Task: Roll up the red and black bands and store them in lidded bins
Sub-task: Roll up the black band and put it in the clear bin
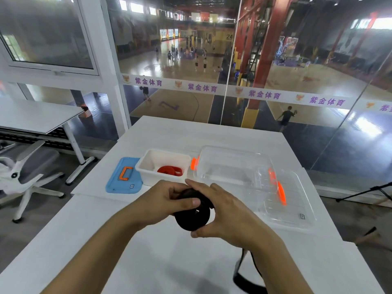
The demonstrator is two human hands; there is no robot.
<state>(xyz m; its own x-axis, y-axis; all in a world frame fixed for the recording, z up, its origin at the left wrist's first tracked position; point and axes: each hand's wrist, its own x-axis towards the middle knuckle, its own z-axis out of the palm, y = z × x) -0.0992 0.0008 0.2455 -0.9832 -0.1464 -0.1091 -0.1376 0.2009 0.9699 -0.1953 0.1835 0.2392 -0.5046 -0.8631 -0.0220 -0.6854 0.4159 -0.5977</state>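
Both hands, left (167, 200) and right (224, 211), grip the black band (192, 217); wind tight, feeding the loose tail evenly.

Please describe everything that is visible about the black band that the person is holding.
The black band is a flat, matte strap, apparently rubber or fabric. Most of it is wound into a thick round coil with a small hole in the middle, held above the white table. The left hand pinches the coil from the left, and the right hand cups it from the right. A loose, blurred tail hangs below the right wrist, not yet rolled.
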